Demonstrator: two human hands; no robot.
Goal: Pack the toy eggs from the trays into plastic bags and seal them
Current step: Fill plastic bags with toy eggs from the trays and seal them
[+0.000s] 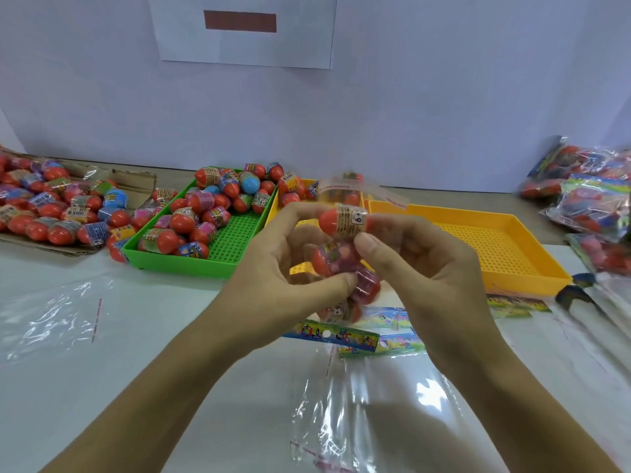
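Left hand [290, 264] and right hand [420, 264] curl their fingers round a clear plastic bag [345, 264] of toy eggs above the tabletop [170, 336]; green tray [191, 259] behind holds more.

Held bag: clear plastic bag [345, 264], upright, mouth flap open at top, several eggs inside.
Top egg: red toy egg with tan label band [343, 221], lying sideways at the bag mouth.
Green tray: green perforated plastic tray [225, 240], far half heaped with red and blue eggs.
Yellow tray: yellow perforated plastic tray [495, 247], right of the green one.
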